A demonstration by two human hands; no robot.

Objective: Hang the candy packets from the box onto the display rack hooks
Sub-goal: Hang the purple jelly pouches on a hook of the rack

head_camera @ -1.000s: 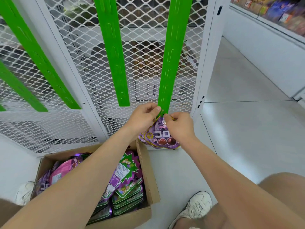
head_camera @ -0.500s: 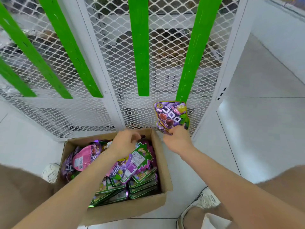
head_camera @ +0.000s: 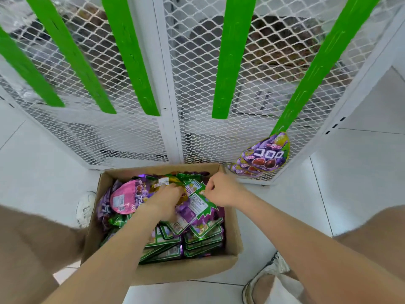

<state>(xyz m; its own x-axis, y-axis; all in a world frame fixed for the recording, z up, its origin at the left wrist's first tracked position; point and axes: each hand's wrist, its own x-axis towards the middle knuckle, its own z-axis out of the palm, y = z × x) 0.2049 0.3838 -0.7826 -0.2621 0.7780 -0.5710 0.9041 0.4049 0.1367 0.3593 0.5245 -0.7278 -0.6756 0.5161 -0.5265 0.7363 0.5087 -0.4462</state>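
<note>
Left hand (head_camera: 168,200) grips packets (head_camera: 192,207) in the box (head_camera: 232,216); right hand (head_camera: 221,189) pinches one corner (several may lift together, spilling).

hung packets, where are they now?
Head view, right of centre: the hung packets dangle at the bottom end of the rightmost green strip, against the mesh, above the box rim's far right corner.
</note>
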